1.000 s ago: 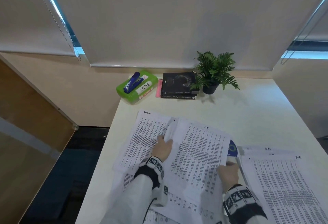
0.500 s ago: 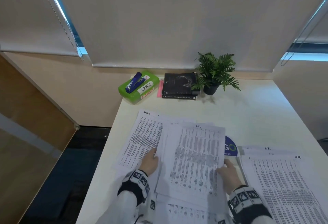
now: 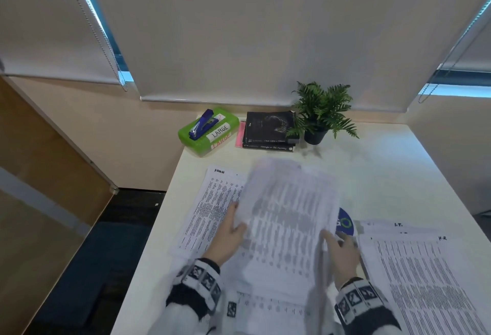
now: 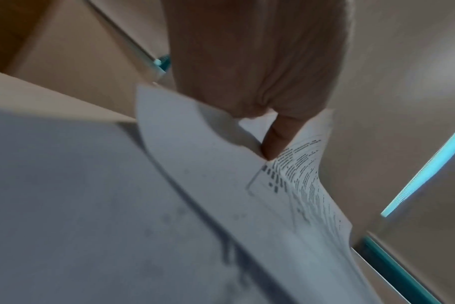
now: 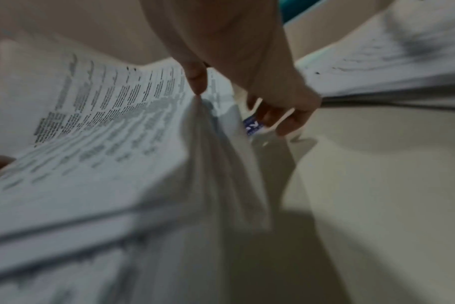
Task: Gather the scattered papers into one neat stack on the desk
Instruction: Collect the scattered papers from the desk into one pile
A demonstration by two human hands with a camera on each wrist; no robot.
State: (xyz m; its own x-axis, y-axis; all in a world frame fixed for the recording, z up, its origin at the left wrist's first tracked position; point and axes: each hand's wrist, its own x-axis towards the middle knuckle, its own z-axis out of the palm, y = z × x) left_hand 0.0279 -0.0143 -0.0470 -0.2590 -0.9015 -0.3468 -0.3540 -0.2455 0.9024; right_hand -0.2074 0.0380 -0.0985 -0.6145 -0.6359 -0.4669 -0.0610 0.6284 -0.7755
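A sheaf of printed papers [image 3: 288, 217] is blurred with motion at mid-desk, held at both sides. My left hand [image 3: 233, 228] pinches its left edge, and in the left wrist view the thumb [image 4: 275, 142] lies on the curled sheet [image 4: 221, 160]. My right hand [image 3: 341, 249] grips the right edge with the thumb [image 5: 196, 82] on the printed page [image 5: 112, 115] and the fingers [image 5: 286, 117] curled beside it. One loose sheet [image 3: 212, 207] lies flat to the left. More sheets [image 3: 265, 308] lie under my wrists. Another pile [image 3: 425, 281] sits at the right.
A blue round label [image 3: 345, 224] peeks out between the sheaf and the right pile. At the back of the white desk [image 3: 385, 175] stand a green box [image 3: 212, 138] with a blue stapler [image 3: 203, 123] on it, dark books [image 3: 269, 131] and a potted fern [image 3: 321, 111]. The desk's left edge drops to dark floor.
The sheaf lay squared between my hands before; now it has risen and shifted away from me, blurred. Both hands moved forward with it and the left sheet shows more.
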